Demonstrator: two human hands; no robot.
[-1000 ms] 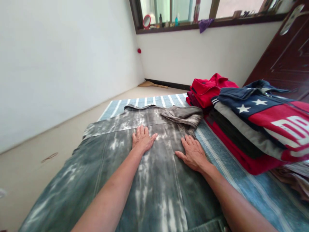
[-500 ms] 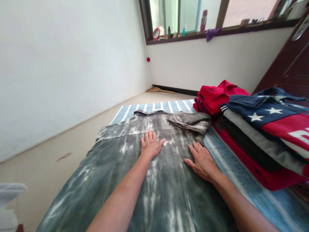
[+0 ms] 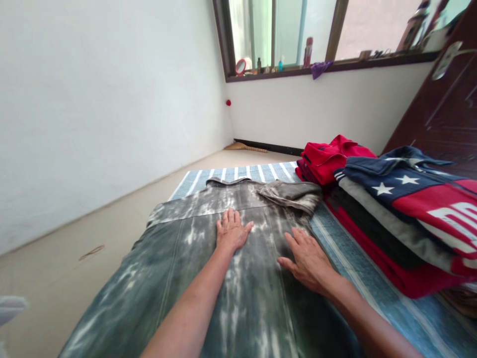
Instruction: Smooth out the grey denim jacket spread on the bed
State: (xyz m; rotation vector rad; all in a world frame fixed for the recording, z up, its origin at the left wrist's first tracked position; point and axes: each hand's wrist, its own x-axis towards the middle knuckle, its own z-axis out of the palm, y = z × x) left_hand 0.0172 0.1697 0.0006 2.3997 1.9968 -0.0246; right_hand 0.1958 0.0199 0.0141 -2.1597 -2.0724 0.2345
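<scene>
A dark grey-green jacket [image 3: 194,278] with whitish mottled streaks lies spread out, back side up, its collar at the far end. Its right sleeve [image 3: 294,194] is folded in across the shoulder. My left hand [image 3: 233,231] rests flat on the middle of the back, just below the yoke seam, fingers stretched out. On the right side of the back is my right hand [image 3: 307,258], fingers extended and thumb apart; whether its whole palm touches the cloth I cannot tell. Neither hand grips anything.
The jacket lies on a blue-and-white striped cover [image 3: 350,258]. At right stand folded clothes: a red pile [image 3: 331,159] and a stack topped by a star-patterned jacket [image 3: 410,189]. Beyond are a brown door [image 3: 443,114], a windowsill [image 3: 290,72] with small items, and a white wall [image 3: 112,99].
My right hand has shifted slightly left over the jacket. My left hand stays in place on the cloth. The camera view has tilted up a little.
</scene>
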